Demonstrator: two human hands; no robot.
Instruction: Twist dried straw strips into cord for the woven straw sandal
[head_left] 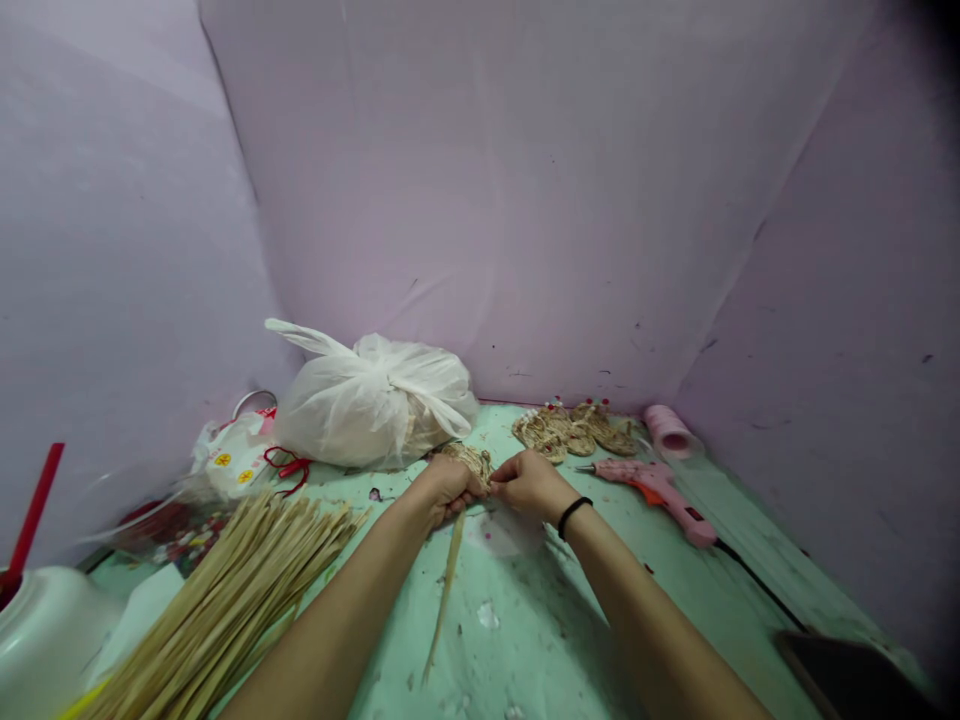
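My left hand (448, 490) is closed around a small woven straw piece (471, 458) near the middle of the table. From my right hand (531, 486), which wears a black band at the wrist, the thumb and fingers pinch the same piece at its right edge. One flat straw strip (445, 595) hangs down below the left hand onto the tabletop. The lower part of the woven piece is hidden by my fingers. Behind and right of my hands lie several braided straw pieces (570, 432) with coloured pins in them.
A pink glue gun (660, 492) with a black cord lies at the right, by a pink thread spool (670, 432). A knotted white plastic bag (367, 405) stands behind. A straw bundle (232, 590), a red cord (291, 468) and a white container (52, 635) are at the left.
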